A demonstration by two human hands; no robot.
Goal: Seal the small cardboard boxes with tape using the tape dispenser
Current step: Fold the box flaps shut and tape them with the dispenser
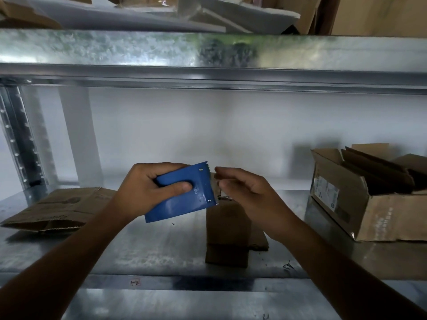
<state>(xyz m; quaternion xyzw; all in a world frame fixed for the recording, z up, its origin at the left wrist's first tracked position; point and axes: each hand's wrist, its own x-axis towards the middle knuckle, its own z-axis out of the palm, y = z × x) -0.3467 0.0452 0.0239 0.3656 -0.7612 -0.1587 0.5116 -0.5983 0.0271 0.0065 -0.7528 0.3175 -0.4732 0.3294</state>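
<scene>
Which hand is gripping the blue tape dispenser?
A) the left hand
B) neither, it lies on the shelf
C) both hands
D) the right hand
A: the left hand wraps around the blue tape dispenser, thumb on its face, while the right hand reaches toward its toothed edge.

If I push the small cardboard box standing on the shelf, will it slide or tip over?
The small cardboard box looks taller than wide, so a push near its top would probably tip it. The metal shelf looks smooth, so a low push would likely slide it. It is probably light; the right hand hovers above it, not steadying it.
</scene>
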